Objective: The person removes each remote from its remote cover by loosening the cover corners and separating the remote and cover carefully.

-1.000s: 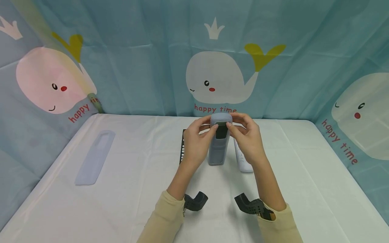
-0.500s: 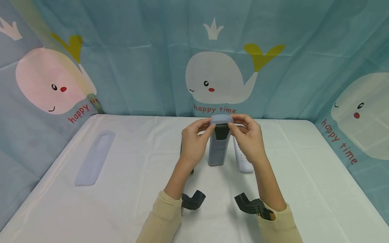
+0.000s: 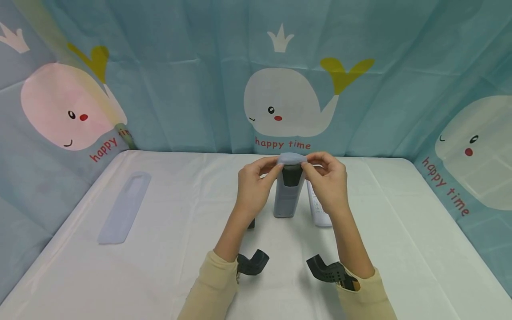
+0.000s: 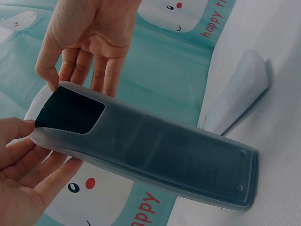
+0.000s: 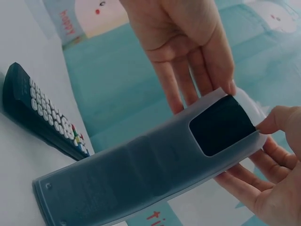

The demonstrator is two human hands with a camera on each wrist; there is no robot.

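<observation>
1. Flat translucent sleeve lying on the left of the table.
2. Black remote, mostly hidden behind the left hand, which is pinching the cover's left edge.
3. Dark remote inside a cover, tilted up between both hands. Looks like they're working its far end; I'd pull evenly next.
4. Right hand pinches the right edge.
5. White remote, partly behind it.

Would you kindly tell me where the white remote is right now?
In the head view, the white remote lies on the white cloth, just right of the sleeved dark remote and partly hidden behind the right hand.
</observation>
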